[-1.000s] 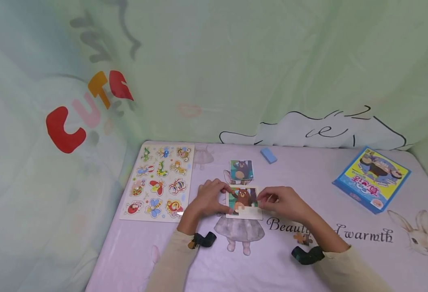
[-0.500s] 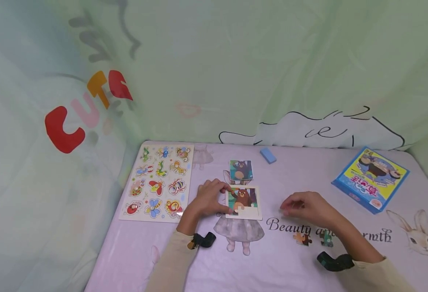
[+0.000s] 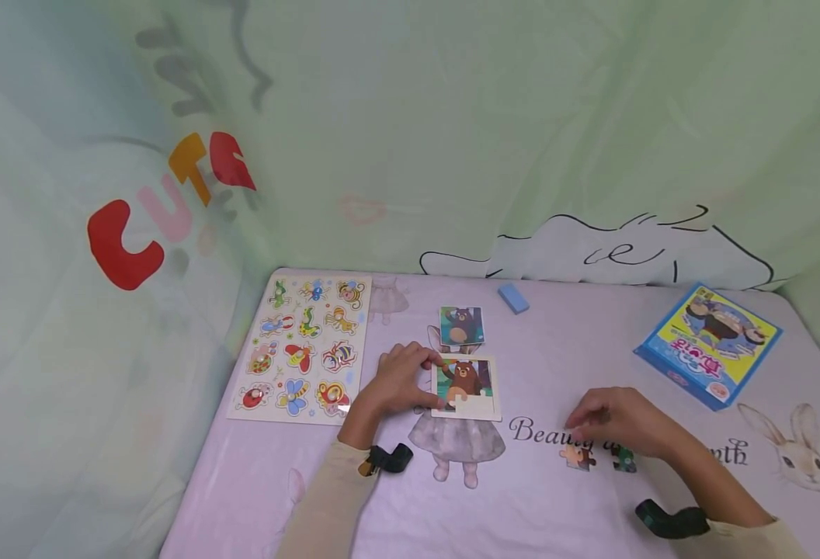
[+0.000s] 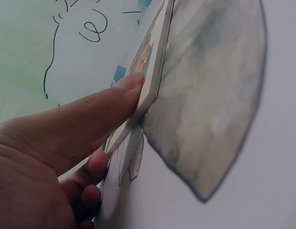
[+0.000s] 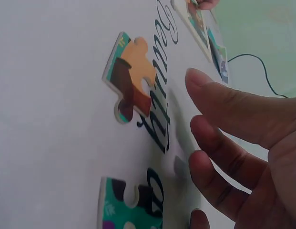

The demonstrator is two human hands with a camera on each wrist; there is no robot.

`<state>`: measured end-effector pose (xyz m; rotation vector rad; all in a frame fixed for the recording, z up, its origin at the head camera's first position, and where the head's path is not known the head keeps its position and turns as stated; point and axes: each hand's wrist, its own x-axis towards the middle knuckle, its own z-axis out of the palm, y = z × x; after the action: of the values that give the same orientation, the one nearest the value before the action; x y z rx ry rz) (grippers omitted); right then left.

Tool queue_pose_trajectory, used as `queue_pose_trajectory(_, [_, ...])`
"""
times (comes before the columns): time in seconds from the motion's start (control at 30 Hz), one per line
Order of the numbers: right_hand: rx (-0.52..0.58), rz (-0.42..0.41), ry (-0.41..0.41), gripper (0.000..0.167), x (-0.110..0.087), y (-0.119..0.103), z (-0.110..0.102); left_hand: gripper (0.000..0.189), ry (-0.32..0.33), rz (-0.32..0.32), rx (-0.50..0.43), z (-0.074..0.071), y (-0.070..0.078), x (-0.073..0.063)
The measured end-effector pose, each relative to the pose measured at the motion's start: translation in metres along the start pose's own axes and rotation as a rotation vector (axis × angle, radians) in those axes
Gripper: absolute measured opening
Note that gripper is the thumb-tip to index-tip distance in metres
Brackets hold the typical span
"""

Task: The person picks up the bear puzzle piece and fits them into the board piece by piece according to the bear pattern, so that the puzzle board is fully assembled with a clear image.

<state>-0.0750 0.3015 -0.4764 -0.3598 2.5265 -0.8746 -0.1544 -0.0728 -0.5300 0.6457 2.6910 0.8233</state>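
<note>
A jigsaw board with a brown bear picture lies in front of me, bare along most of its lower row. My left hand holds its left edge; in the left wrist view the thumb lies on the board's rim and the curled fingers are at its corner. My right hand hovers above two loose jigsaw pieces, its fingers relaxed and holding nothing. One piece is orange and brown; the other piece is green and dark, partly covered by the hand in the head view.
Behind the board lies a bear picture card, with a small blue block farther back. A wooden insect puzzle board is at the left. A blue and yellow box stands at the right. Curtains border the table.
My right hand has left the board's right edge and moved right and nearer, over the loose pieces. The left hand stays on the board.
</note>
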Motion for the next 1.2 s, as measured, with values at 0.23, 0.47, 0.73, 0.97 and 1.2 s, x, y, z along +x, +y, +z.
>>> queue_pose_trajectory(0.23, [-0.009,0.027,-0.059,0.013,-0.006,0.006,-0.002,0.062,0.003,0.011,-0.011,-0.001,0.000,0.000])
queue_pose_trajectory(0.47, [-0.012,0.014,-0.081,0.015,-0.007,0.012,0.001,0.061,0.009,0.012,-0.011,0.000,-0.001,0.000])
queue_pose_trajectory(0.73, [-0.046,-0.027,-0.072,0.020,-0.006,0.015,0.005,0.060,0.008,0.009,-0.017,0.001,-0.002,0.000])
queue_pose_trajectory(0.97, [-0.049,-0.023,-0.069,0.020,-0.007,0.014,0.005,0.062,0.005,0.009,-0.017,-0.001,-0.001,-0.001])
queue_pose_trajectory(1.2, [-0.065,-0.019,-0.080,0.020,-0.007,0.012,0.005,0.062,0.001,0.007,-0.011,0.000,-0.001,0.000])
